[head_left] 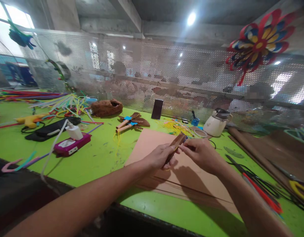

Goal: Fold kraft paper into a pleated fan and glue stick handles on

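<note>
My left hand [163,155] is closed around a dark brown folded piece [178,141], long and narrow, tilted up and away from me. A thin yellow strand shows along its edge. At the piece's right side, the fingertips of my right hand [198,149] are pinched together; what lies between them is too small to tell. Both hands are above a stack of light brown sheets [149,141]. Beyond them to the left lie two rolled tan tubes [124,126] with brown feather-like leaves [142,121], blue patches and yellow strands.
On the green table [102,177] are a purple power strip [72,144], a black pouch [53,129], a yellow glue gun [30,120], a phone [157,109], a cream pot [216,122] and red-handled scissors [262,192]. A perforated screen [152,59] stands behind, people blurred beyond it.
</note>
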`<move>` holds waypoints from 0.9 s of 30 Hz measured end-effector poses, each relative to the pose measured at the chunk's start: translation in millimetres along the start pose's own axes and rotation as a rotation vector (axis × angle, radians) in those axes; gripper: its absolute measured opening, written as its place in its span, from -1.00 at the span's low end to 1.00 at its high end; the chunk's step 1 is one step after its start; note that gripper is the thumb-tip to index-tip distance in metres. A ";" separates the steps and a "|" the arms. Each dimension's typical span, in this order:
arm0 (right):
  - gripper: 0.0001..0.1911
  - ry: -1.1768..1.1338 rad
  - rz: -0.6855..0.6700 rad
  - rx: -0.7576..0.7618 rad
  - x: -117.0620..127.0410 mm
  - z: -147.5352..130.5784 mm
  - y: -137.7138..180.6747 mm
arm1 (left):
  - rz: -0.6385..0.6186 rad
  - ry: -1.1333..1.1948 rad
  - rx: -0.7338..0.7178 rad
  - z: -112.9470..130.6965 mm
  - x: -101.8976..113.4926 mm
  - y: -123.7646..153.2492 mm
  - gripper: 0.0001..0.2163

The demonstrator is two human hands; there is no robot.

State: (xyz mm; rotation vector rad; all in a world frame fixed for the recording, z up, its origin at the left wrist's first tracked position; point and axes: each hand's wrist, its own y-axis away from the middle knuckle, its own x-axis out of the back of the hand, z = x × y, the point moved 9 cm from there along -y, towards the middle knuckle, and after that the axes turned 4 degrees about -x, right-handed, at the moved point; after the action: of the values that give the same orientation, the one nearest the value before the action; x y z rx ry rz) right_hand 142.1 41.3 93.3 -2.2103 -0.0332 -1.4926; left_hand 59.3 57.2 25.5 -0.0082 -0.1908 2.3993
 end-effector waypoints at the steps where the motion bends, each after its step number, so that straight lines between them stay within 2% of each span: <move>1: -0.68 -0.020 -0.006 -0.002 -0.2 0.5 0.3 | 0.012 -0.076 -0.028 1.4 1.6 -0.5 -0.68; 5: -0.72 -0.042 0.029 -0.025 0.6 1.6 1.8 | 0.059 -0.299 -0.104 2.2 6.1 -2.7 -0.69; 11: -0.75 0.063 0.065 -0.087 -1.7 7.8 1.0 | 0.029 -0.323 -0.098 -1.1 5.1 -2.7 -0.68; 17: -0.76 0.068 0.044 -0.161 -4.8 12.3 -0.6 | 0.041 -0.370 -0.211 3.1 4.5 -5.4 -0.69; 22: -0.71 0.046 0.050 -0.175 -4.1 18.3 -1.5 | 0.015 -0.352 -0.146 1.9 3.3 -4.8 -0.67; 27: -0.66 -0.042 0.024 -0.165 10.4 34.7 -2.3 | -0.010 -0.309 -0.044 -5.5 2.7 -1.2 -0.62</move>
State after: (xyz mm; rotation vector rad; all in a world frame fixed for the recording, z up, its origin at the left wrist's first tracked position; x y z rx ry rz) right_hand 175.9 54.5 93.0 -2.3624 0.1066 -1.4838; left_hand 58.4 60.6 20.4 0.3429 -0.3860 2.3749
